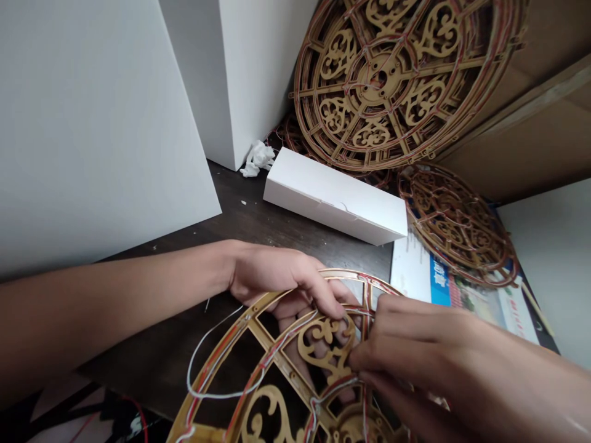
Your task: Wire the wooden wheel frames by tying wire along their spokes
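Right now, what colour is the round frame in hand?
Golden tan; the head view shows the round frame best.

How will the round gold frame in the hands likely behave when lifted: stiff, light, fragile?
The round gold frame is probably light for its size, being mostly open lattice. Likely fairly stiff overall, since spokes tie its rings together. The white wire looping out past its rim looks slack, so it may flop and snag.

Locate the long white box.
In the head view, the box lies slightly right of centre, beyond the left hand, between a crumpled wad at left and a round frame at right.
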Available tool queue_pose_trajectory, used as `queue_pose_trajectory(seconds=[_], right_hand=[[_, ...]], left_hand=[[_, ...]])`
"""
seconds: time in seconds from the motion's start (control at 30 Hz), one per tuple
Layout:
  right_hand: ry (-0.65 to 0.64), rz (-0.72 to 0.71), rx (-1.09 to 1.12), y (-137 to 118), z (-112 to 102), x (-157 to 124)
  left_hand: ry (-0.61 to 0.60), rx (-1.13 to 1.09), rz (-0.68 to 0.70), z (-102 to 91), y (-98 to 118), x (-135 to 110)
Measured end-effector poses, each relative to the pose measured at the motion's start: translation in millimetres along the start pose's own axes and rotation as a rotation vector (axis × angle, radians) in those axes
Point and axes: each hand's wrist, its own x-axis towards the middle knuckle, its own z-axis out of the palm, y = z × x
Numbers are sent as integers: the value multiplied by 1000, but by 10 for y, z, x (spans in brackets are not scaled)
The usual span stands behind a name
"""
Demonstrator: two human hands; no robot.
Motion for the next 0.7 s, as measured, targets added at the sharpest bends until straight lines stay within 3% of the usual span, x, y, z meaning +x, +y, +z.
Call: queue_pose_trajectory(seconds=[0.13, 0.47, 0.7], right_hand=[[62, -34, 24, 9, 22, 10], [-2, -51, -225, -24, 23, 61], [-38, -154, -385, -22, 12, 53]], left_hand=[[2, -22, 12, 2, -2, 0], [78, 26, -39, 56, 45, -8], [83, 49, -24, 92, 78, -7]])
